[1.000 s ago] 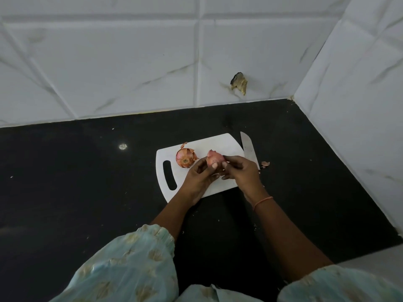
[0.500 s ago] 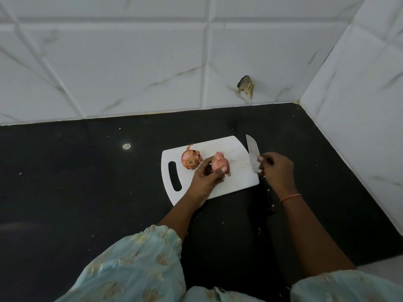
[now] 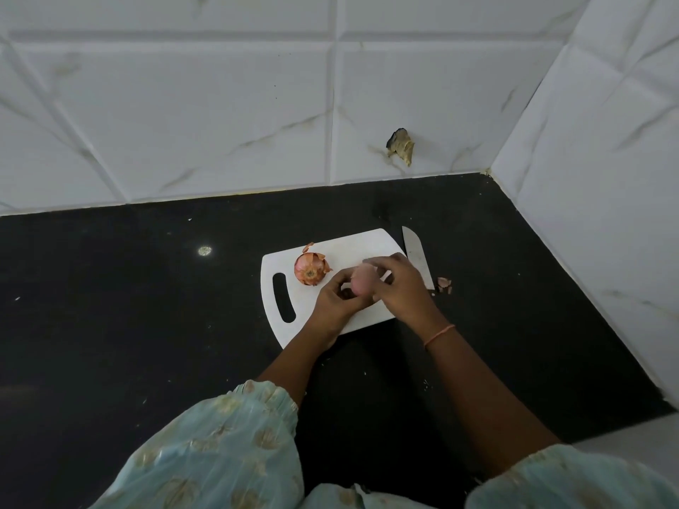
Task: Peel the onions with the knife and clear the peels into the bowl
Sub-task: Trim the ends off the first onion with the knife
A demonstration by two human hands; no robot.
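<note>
Both hands meet over the white cutting board (image 3: 352,247) and share one pale pink onion (image 3: 362,282). The left hand (image 3: 336,301) cups it from below and the left, fingers curled round it. The right hand (image 3: 402,284) comes over from the right, its fingertips curled onto the top of the onion; motion blur hides the exact grip. A second onion (image 3: 310,268), skin partly loose, sits on the board just left of the left hand. The knife (image 3: 417,255) lies just beyond the right hand, off the board's right edge, untouched. Peel scraps (image 3: 444,284) lie right of the right hand on the black counter (image 3: 147,306).
</note>
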